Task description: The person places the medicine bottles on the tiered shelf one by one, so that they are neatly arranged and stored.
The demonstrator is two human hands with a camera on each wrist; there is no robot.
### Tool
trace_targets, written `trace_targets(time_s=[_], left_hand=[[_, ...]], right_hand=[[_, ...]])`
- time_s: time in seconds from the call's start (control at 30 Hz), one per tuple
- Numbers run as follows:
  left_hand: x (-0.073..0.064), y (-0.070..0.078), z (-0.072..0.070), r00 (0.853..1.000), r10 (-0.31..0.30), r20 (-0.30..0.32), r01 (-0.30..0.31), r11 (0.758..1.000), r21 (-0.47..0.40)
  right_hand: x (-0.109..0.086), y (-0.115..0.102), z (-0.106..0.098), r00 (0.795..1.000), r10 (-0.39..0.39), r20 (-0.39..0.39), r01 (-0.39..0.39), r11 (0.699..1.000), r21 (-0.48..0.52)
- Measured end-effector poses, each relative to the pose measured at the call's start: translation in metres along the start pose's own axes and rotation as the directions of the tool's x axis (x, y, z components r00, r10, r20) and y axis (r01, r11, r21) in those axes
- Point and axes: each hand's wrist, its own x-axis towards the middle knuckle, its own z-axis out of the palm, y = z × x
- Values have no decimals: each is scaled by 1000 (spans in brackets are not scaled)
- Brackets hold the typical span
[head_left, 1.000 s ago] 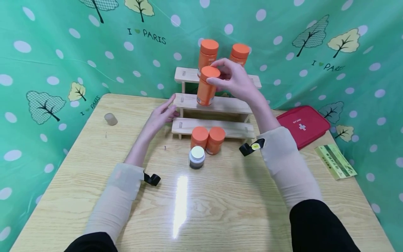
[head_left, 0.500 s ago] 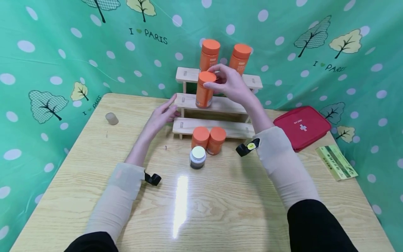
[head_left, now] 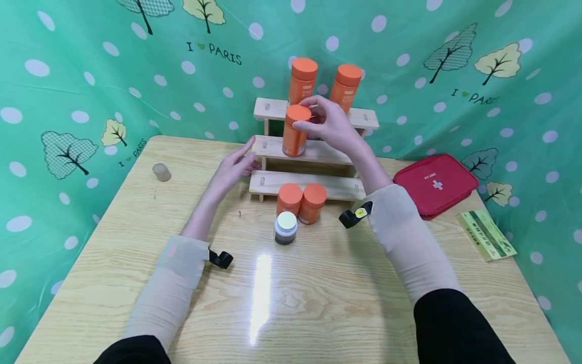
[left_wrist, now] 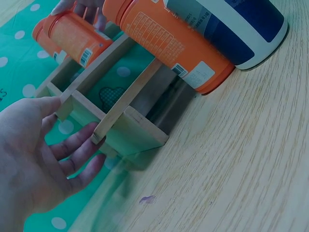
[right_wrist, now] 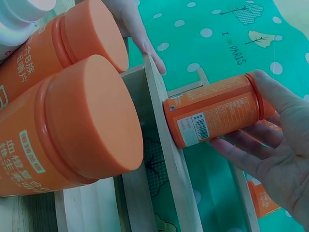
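Observation:
My right hand (head_left: 334, 124) pinches an orange bottle (right_wrist: 212, 113) near its cap, thumb on one side and fingers on the other. The bottle stands upright on the middle tier of a three-tier wooden stand (head_left: 327, 150). My left hand (head_left: 232, 167) touches the left ends of the tiers, its thumb and fingertips against the wood (left_wrist: 104, 128), fingers relaxed. On the top tier stand two more orange bottles, one left (head_left: 302, 81) and one right (head_left: 346, 86).
Two orange bottles (head_left: 289, 197) and a white-capped bottle (head_left: 285, 228) stand on the table before the stand. A red first-aid pouch (head_left: 436, 183) and a green box (head_left: 486, 235) lie on the right. A small greyish cylinder (head_left: 161, 172) lies at the left.
My right hand has lowered the orange bottle slightly and moved it a little left onto the middle tier. The left hand keeps its place at the stand.

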Motion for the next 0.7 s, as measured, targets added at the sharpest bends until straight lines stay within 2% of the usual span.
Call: trace_targets(time_s=[0.7], left_hand=[[-2, 1, 1, 1000, 7, -5, -7, 1000, -6]], right_hand=[[1, 1, -3, 999, -5, 37, 4, 1000, 26]])
